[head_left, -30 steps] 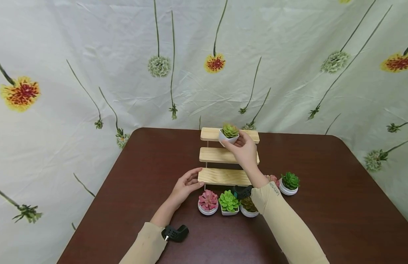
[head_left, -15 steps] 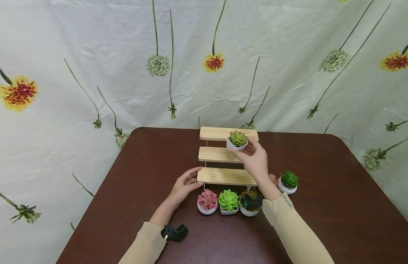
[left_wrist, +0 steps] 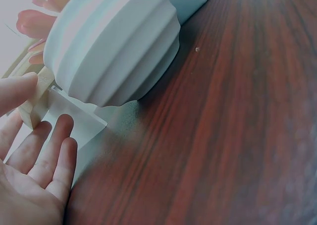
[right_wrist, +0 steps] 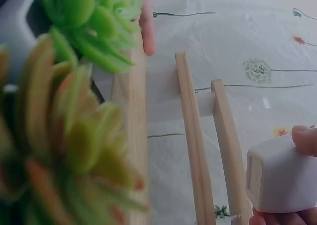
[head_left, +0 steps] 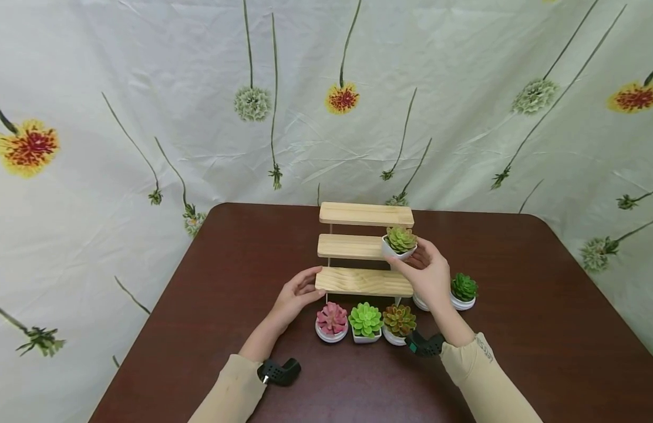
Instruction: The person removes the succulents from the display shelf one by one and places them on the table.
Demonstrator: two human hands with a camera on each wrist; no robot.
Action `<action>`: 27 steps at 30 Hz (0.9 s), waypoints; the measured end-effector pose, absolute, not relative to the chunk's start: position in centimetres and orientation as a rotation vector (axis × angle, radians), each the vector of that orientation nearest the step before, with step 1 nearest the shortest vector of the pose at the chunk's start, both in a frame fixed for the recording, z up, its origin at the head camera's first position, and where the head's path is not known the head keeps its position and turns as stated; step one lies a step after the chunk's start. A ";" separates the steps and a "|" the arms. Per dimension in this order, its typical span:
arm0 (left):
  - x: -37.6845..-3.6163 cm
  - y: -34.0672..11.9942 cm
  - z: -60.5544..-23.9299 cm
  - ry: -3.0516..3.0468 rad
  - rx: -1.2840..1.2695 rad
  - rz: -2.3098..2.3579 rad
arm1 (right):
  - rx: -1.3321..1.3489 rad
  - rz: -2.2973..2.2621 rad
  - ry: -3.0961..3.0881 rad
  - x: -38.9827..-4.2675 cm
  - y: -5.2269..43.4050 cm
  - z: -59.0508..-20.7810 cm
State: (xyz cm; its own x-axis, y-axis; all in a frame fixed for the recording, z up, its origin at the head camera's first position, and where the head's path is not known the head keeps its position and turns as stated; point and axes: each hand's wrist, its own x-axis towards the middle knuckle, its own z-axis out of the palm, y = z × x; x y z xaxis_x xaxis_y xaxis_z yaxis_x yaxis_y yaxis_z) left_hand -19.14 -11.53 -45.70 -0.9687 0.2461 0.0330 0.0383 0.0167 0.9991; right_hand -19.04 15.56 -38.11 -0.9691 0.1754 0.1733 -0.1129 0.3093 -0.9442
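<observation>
My right hand (head_left: 432,276) holds a small green succulent (head_left: 401,239) in a white square pot (right_wrist: 280,180), thumb in front and fingers behind. The pot is in front of the right end of the middle shelf in the head view; whether it touches is unclear. A three-tier wooden stand (head_left: 363,281) with clear supports stands on the table. My left hand (head_left: 295,296) grips the left end of its lowest shelf, thumb at the front edge. In the left wrist view, a ridged white pot (left_wrist: 119,51) is close beside that hand.
Before the stand sit a pink succulent (head_left: 332,318), a bright green one (head_left: 366,320) and a reddish-green one (head_left: 399,320). To the right are a dark green succulent (head_left: 464,287) and a white pot (head_left: 420,302) partly hidden by my right hand. A flowered cloth (head_left: 199,70) hangs behind.
My right hand has carried the potted succulent from the top shelf down and rightward to the middle shelf's right end. The left hand has stayed at the lowest shelf.
</observation>
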 end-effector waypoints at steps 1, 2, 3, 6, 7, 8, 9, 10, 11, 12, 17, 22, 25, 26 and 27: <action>-19.2 -11.5 -45.7 2.126 0.302 2.082 | -0.069 1.704 -2.339 -18.9 15.8 -38.3; -19.2 -11.5 -45.7 2.127 0.305 2.081 | -0.076 1.699 -2.342 -18.7 16.1 -38.4; -19.2 -11.5 -45.8 2.129 0.307 2.079 | -0.084 1.694 -2.346 -18.6 16.3 -38.6; -19.2 -11.6 -45.7 2.130 0.307 2.076 | -0.105 1.683 -2.350 -18.1 17.0 -38.9; -19.2 -11.6 -45.7 2.130 0.307 2.076 | -0.114 1.683 -2.350 -17.9 17.1 -39.0; -19.2 -11.6 -45.6 2.128 0.307 2.076 | -0.120 1.687 -2.348 -17.8 17.3 -39.2; -19.2 -11.6 -45.6 2.126 0.307 2.075 | -0.127 1.687 -2.348 -17.6 17.5 -39.3; -19.2 -11.6 -45.5 2.124 0.307 2.075 | -0.133 1.684 -2.349 -17.4 17.7 -39.4; -19.1 -11.6 -45.5 2.123 0.306 2.074 | -0.137 1.686 -2.350 -17.2 17.9 -39.6; -19.1 -11.6 -45.5 2.124 0.308 2.072 | -0.142 1.683 -2.355 -17.0 18.0 -39.8; -19.1 -11.5 -45.5 2.127 0.306 2.074 | -0.162 1.677 -2.378 -16.2 18.9 -40.5; -19.1 -11.5 -45.5 2.126 0.299 2.082 | -0.175 1.641 -2.396 -15.5 19.7 -41.4; -19.1 -11.5 -45.5 2.132 0.292 2.073 | -0.184 1.632 -2.402 -15.1 20.3 -41.8; -19.1 -11.5 -45.6 2.134 0.290 2.071 | -0.185 1.632 -2.407 -14.9 20.5 -41.9; -19.1 -11.5 -45.6 2.137 0.290 2.067 | -0.189 1.629 -2.414 -14.7 20.6 -42.0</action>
State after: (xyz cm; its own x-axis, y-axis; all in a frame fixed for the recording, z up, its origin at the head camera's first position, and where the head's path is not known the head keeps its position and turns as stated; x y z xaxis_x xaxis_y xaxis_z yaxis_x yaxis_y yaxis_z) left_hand -19.09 -11.53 -45.56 -0.9694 0.2444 0.0234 0.0315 0.0291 0.9991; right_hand -14.74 20.62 -42.03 -0.9669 0.2292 0.1120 -0.0181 0.3765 -0.9262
